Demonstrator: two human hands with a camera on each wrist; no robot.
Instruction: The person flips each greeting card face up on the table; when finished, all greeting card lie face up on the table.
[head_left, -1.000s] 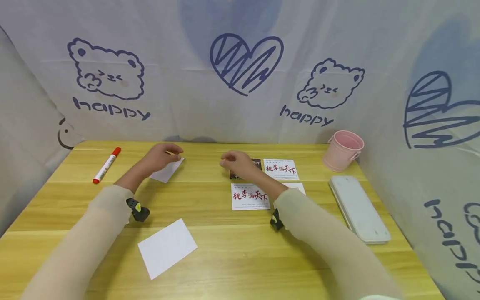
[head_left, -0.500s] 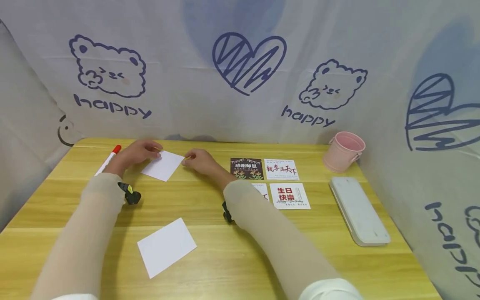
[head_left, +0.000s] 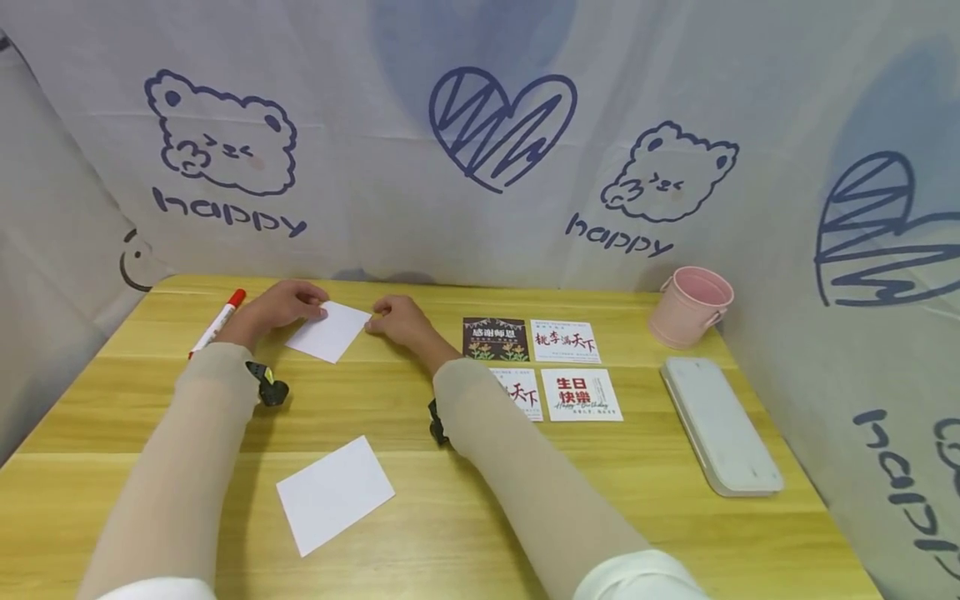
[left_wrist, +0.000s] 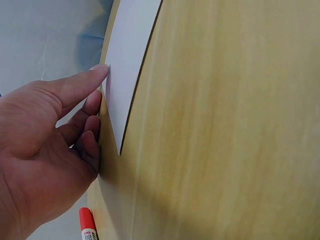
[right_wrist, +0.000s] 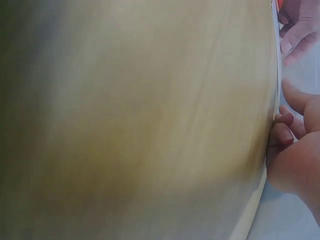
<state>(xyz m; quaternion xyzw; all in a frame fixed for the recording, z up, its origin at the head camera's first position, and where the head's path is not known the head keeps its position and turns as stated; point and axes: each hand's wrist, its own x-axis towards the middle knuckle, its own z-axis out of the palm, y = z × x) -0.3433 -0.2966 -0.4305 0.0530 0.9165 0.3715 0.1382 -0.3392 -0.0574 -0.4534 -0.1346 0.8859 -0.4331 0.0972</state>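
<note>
A blank white card [head_left: 330,332] lies near the back of the table, left of centre, between both hands. My left hand [head_left: 279,305] pinches its left edge, with the thumb [left_wrist: 82,85] on top and the other fingers curled beside it. At the card's right corner, the thumb and fingers of my right hand [head_left: 405,322] pinch the edge. A second blank card [head_left: 335,495] lies on the wooden table [head_left: 480,533] nearer the front. Behind the left wrist is a red-capped white marker [head_left: 219,322], partly covered by the arm.
Right of my right hand lie a dark printed card [head_left: 495,339], a white red-lettered card [head_left: 566,341], a birthday card [head_left: 582,395] and another red-lettered card [head_left: 525,392], partly behind the sleeve. A pink bucket [head_left: 678,317] and a white case [head_left: 722,425] stand farther right.
My right hand has moved left from the printed cards to the blank card's right corner. The left hand shifted left, and the blank card came into fuller view. Little differs over the last half second.
</note>
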